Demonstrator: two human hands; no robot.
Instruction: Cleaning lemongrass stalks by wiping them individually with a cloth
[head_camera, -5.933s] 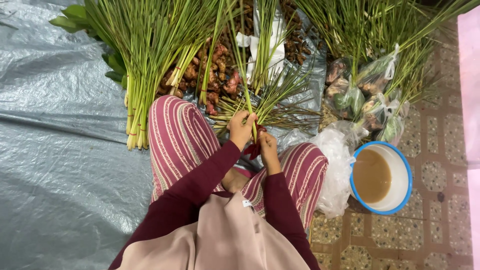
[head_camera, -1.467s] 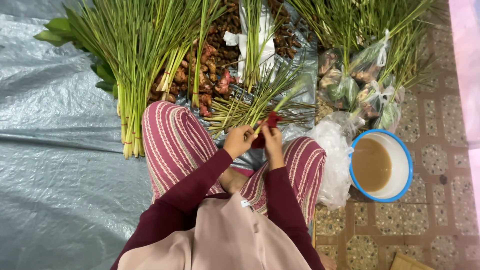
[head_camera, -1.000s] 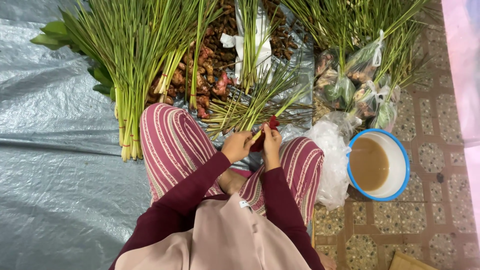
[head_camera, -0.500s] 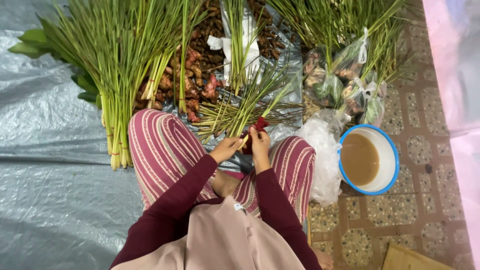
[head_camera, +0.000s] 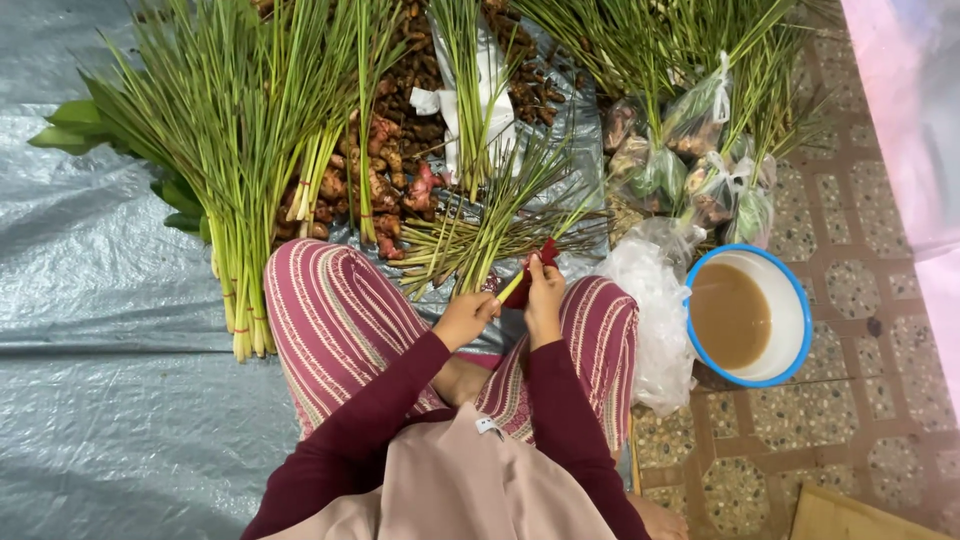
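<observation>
**Around the work spot**

A grey plastic tarp (head_camera: 90, 330) covers the left of the frame. Long green lemongrass bundles (head_camera: 235, 150) lie upper left, brown and pink ginger-like roots (head_camera: 395, 150) at upper centre. Clear bags of roots (head_camera: 690, 160) sit upper right. A blue-rimmed white bowl of brown liquid (head_camera: 795, 290) stands right, on patterned floor tiles (head_camera: 850, 430).

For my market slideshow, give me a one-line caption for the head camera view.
Seated person's left hand and right hand hold a pale green lemongrass stalk beside a blue-rimmed basin of brown water.

maroon sleeves, pink-striped trousers, beige top
</observation>
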